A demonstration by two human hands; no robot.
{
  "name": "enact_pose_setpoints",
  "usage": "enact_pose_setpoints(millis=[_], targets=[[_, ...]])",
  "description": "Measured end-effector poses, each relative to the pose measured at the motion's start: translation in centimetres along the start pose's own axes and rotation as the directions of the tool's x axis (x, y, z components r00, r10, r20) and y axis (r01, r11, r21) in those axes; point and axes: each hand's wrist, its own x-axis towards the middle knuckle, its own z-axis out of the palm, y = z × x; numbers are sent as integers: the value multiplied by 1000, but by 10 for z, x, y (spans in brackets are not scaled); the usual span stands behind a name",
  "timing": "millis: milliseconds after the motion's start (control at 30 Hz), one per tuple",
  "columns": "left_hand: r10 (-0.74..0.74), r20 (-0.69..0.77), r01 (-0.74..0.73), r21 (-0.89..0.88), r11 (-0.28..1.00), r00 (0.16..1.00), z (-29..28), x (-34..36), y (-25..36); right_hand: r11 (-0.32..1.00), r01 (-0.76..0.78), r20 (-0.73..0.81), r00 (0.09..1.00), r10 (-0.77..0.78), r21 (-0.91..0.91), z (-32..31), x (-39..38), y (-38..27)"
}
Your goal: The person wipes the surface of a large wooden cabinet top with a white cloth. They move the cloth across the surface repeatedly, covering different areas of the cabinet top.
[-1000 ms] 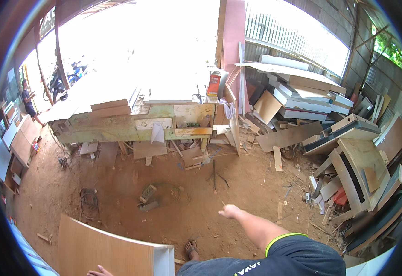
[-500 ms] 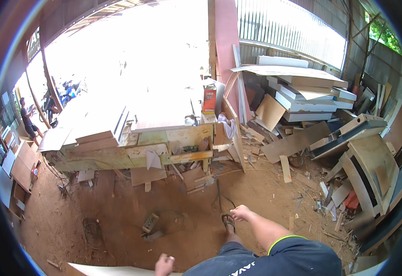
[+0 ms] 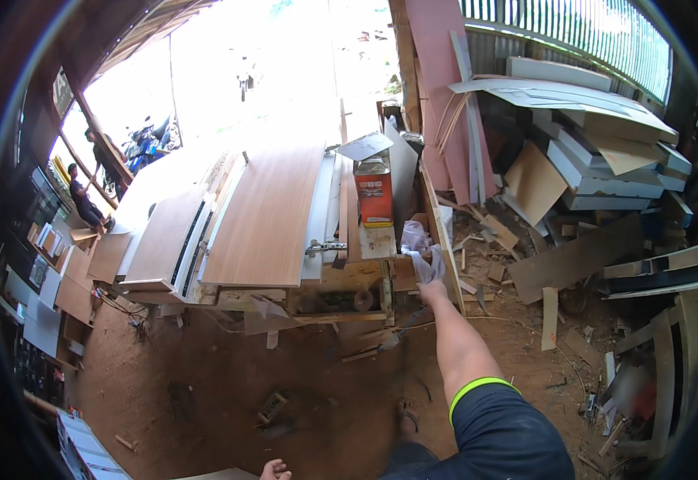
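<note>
My right hand reaches out to the right end of a workbench, fingers closed on the lower end of a white cloth. The cloth is bunched in a gap beside an upright plywood panel. Just behind it stands an orange-red rectangular can with a loose flat piece lying on top. My left hand is low at the bottom edge, partly cut off, fingers loosely curled and apart with nothing visible in them. A pale board edge lies next to it.
Wood-grain boards and a metal clamp lie on the bench. White panels and scrap wood are piled at right. A dusty block sits on the dirt floor. Two people are at the far left, near motorbikes.
My right hand has moved forward and up from near my foot to the cloth and taken hold of it. The bench appears closer. My left hand stays low.
</note>
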Motion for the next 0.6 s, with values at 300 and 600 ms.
enact_pose_setpoints(millis=[300, 600], targets=[[-315, 150, 286, 190, 939, 937, 57, -60, -8, 964, -86, -136, 989, 52, -253, 12, 13, -26], [-17, 54, -5, 375, 927, 998, 110, -14, 46, 577, 811, 978, 25, -208, 102, 59, -335, 137]])
